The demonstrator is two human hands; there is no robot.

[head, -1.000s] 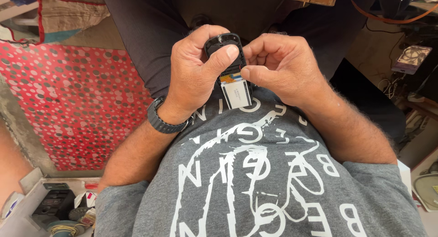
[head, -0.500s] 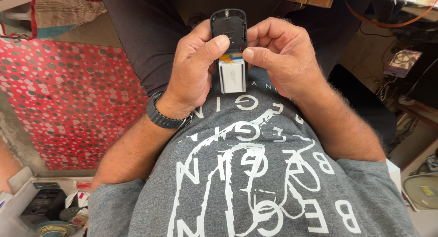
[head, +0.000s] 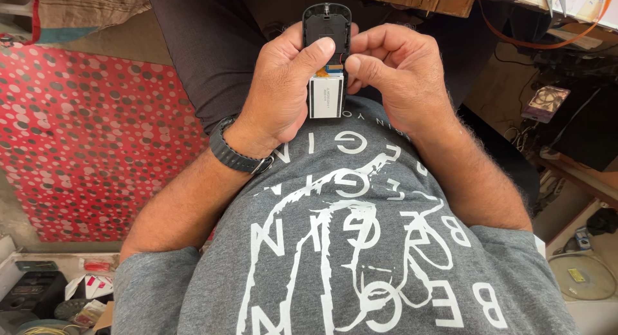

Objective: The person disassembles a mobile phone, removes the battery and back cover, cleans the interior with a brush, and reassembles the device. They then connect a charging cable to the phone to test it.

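Red dotted mat [head: 84, 135] off to our left. Our left hand [head: 283, 90] wraps around the opened black device [head: 327, 26], thumb on its silver battery [head: 325, 98]; our right hand [head: 399, 77] pinches its edge, just above our lap.

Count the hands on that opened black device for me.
2. The left hand wraps the black device from its left, thumb across it; the right hand pinches at its right edge above the silver battery.
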